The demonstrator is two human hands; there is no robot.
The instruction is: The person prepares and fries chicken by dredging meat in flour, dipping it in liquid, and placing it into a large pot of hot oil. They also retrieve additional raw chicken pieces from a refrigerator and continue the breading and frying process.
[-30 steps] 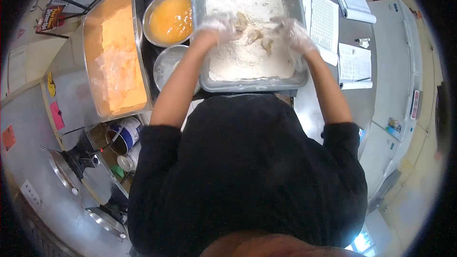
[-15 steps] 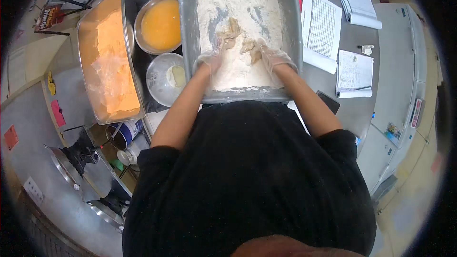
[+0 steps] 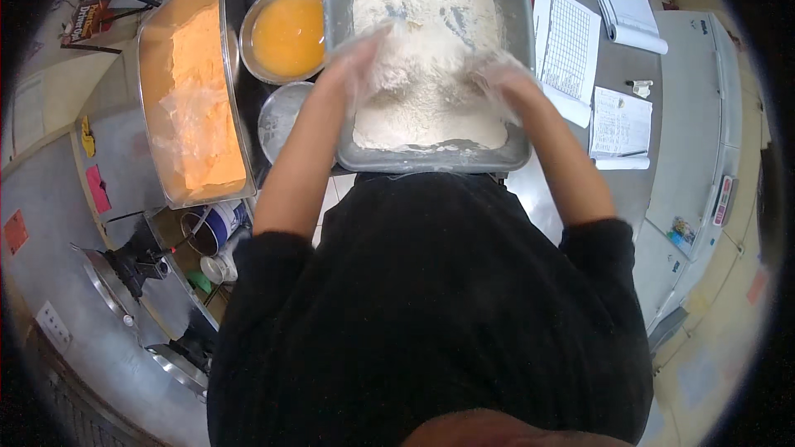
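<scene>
Head view shows us over the grey flour tray ahead, beside the orange crumb pan and egg bowl — our gloved left hand and right hand rest in flour, finger spread blurred, untellable.

We see off-white flour by our fingers, orange crumbs, yellow-orange egg wash, grid-patterned white paper.
</scene>
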